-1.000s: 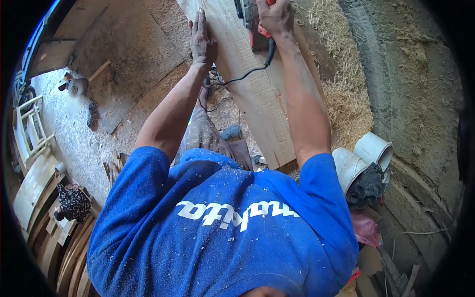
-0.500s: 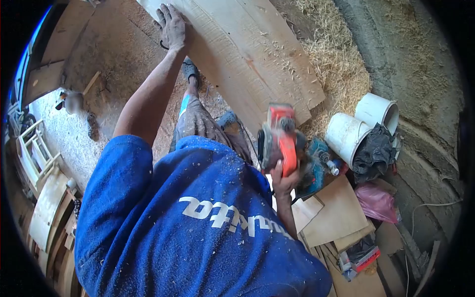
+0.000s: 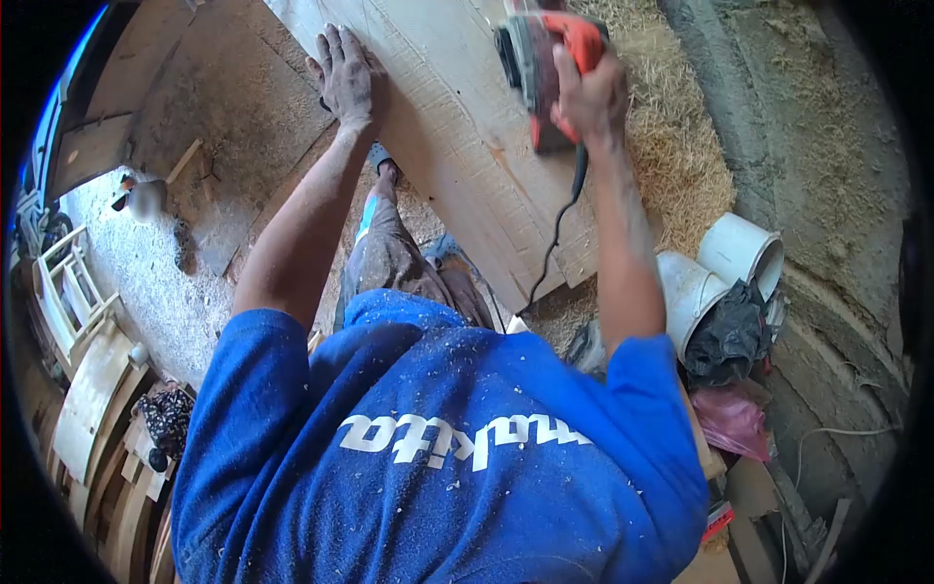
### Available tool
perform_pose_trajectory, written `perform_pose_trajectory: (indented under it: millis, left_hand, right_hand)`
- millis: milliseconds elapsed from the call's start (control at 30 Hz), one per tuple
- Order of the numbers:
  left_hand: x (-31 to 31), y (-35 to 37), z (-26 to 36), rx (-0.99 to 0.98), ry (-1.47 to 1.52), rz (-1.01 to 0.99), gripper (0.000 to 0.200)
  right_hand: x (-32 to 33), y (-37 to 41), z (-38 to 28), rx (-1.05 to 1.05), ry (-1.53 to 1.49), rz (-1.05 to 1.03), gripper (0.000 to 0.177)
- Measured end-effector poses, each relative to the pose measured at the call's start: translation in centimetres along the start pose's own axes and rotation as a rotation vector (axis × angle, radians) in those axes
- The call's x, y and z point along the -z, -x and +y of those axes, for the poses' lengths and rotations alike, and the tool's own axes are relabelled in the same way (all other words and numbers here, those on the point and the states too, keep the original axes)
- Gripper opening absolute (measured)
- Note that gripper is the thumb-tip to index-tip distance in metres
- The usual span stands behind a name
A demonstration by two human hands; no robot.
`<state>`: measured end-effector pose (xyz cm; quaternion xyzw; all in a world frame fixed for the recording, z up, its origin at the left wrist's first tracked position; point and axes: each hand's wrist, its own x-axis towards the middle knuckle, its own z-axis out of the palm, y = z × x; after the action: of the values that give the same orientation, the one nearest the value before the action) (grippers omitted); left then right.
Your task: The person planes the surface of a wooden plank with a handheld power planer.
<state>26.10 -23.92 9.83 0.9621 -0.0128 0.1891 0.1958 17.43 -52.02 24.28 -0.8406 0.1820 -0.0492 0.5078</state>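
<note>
My left hand [image 3: 350, 83] lies flat with fingers spread on the near left edge of a wide, pale wooden board [image 3: 438, 136]. My right hand [image 3: 592, 97] grips the handle of a red and grey electric planer [image 3: 582, 41], which is over the far right part of the board and slightly blurred. Its black cord [image 3: 553, 248] trails down across the board towards my body. Rough tool marks and a brownish streak show on the board's surface. The planer's underside is hidden.
Wood shavings [image 3: 671, 127] are heaped along the board's right side. Two white buckets [image 3: 735, 248] lie tipped at the right, a black cloth or bag [image 3: 730, 336] at their mouths, near a pink bag [image 3: 730, 419]. At the left are wooden frames [image 3: 73, 297] and stacked boards [image 3: 92, 409].
My right hand has carried the planer from beside the board's near end, up and forward onto the board. My left hand stays flat on the board, shifted only slightly.
</note>
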Motion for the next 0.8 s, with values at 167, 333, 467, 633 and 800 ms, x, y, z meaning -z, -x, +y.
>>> perform_pose_trajectory:
  millis: [167,333,467,633,800]
  left_hand:
    - [-0.2,0.0,-0.2,-0.009,-0.031,0.010,0.055]
    - [-1.1,-0.1,-0.9,-0.017,-0.013,0.035,0.056]
    - [-0.9,0.0,-0.7,-0.013,-0.037,0.036,0.056]
    - [-0.7,0.1,-0.5,-0.018,-0.051,0.035,0.054]
    - [-0.4,0.2,-0.1,-0.003,-0.087,0.003,0.051]
  right_hand:
    - [-4.7,-11.6,-1.6,0.466,-0.024,0.048,0.025]
    - [-4.4,-10.8,-0.7,0.604,-0.057,-0.044,0.028]
    - [-1.3,1.9,3.9,0.451,0.100,-0.035,0.032]
    - [3.4,22.0,4.1,0.036,0.073,-0.016,0.036]
    - [3.4,25.0,3.8,0.018,0.215,-0.011,0.033]
